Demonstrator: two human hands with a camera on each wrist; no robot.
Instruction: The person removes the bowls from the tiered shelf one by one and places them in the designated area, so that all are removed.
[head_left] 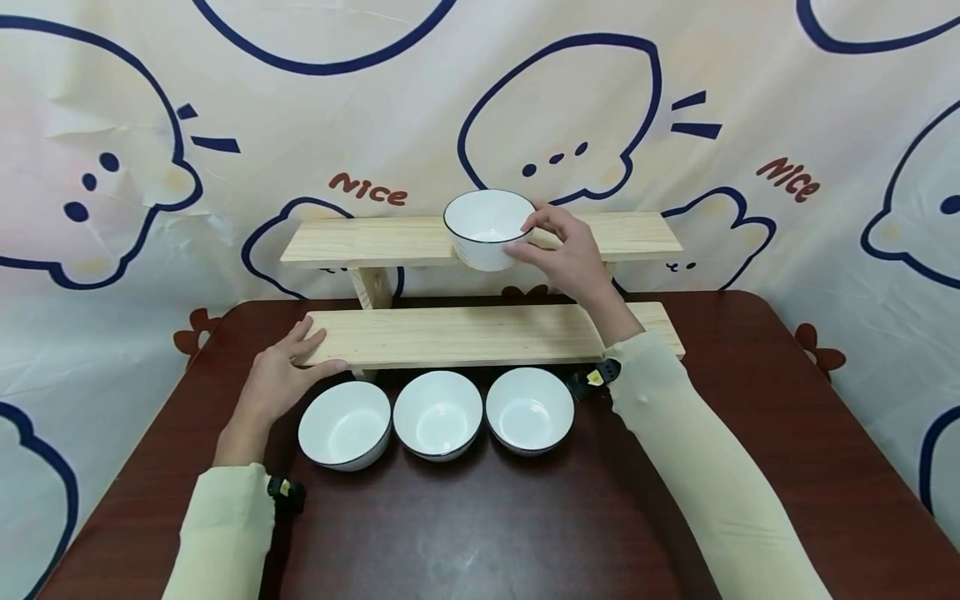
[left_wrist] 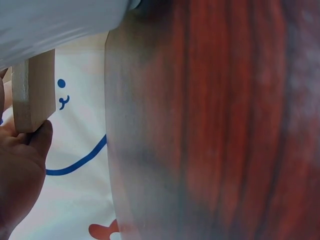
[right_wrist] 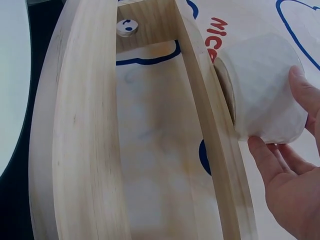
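A white bowl (head_left: 487, 218) with a dark rim is held in my right hand (head_left: 566, 250), thumb on its near side and fingers at the rim. It overlaps the front edge of the upper board of a two-tier wooden shelf (head_left: 367, 242); whether it touches the board I cannot tell. The right wrist view shows the ribbed outside of the bowl (right_wrist: 265, 90) between thumb and fingers. My left hand (head_left: 279, 375) grips the left end of the lower board (head_left: 465, 337). In the left wrist view, thumb and fingers lie on either side of that board end (left_wrist: 37, 95).
Three more white bowls, a left one (head_left: 347, 423), a middle one (head_left: 438, 414) and a right one (head_left: 530, 408), stand in a row before the shelf on the dark wooden table (head_left: 480, 533). Behind hangs a cartoon-printed cloth (head_left: 360, 125).
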